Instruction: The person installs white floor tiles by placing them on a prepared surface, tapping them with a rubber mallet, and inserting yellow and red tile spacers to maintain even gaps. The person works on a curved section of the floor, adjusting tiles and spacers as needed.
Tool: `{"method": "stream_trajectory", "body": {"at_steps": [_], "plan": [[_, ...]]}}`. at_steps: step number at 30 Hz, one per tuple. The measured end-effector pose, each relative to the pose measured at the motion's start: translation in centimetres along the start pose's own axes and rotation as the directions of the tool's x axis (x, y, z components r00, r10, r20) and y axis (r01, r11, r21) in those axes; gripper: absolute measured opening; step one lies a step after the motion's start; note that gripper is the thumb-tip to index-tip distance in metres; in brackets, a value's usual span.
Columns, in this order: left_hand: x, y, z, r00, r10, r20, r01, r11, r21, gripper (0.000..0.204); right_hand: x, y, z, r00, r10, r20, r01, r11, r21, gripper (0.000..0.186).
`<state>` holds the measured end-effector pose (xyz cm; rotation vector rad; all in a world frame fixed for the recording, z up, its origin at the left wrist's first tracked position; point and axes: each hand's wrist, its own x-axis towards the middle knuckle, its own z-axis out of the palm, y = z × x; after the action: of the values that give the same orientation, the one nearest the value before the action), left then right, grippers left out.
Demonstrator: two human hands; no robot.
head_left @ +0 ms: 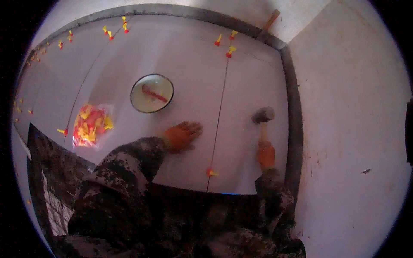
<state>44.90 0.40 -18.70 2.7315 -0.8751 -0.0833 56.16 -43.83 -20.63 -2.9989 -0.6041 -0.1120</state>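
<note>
My right hand (266, 155) grips the wooden handle of a mallet (263, 115), whose dark head is blurred above the right-hand floor tile (251, 81). My left hand (183, 136) lies flat with its fingers stretched out on the large pale tile (185, 51) to the left of the joint. Along that joint, a red and yellow tile leveling clip (211, 172) stands near the tile's front edge. More clips (231, 52) sit at the joint's far end. Beyond my left hand rests a round bowl (146, 104) with a reddish stick-like tool (155, 93) in it.
A clear plastic bag (92, 126) of red and yellow leveling pieces lies on the left. Several clips (107, 33) mark the other joints. A bare wall (348, 107) rises at the right, past a dark gap (294, 107). A wooden piece (271, 20) leans at the far corner.
</note>
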Motion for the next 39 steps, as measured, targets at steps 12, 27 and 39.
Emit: {"method": "stream_trajectory", "body": {"at_steps": [12,27,39], "plan": [[13.7,-2.1,0.4,0.977,0.042,-0.211,-0.024,0.996,0.086,0.064,21.5,-12.4,0.1,0.980,-0.196,0.041,0.176,0.943,0.284,0.030],[20.3,-5.2,-1.0,0.978,-0.195,-0.074,0.198,0.979,0.040,0.069,20.5,2.1,-0.8,0.938,0.332,0.097,-0.346,0.882,0.321,0.042],[23.9,-6.1,-1.1,0.916,-0.399,-0.045,0.402,0.914,0.064,0.076,27.2,4.1,-2.0,0.890,0.451,0.069,-0.431,0.782,0.450,0.039]]}}
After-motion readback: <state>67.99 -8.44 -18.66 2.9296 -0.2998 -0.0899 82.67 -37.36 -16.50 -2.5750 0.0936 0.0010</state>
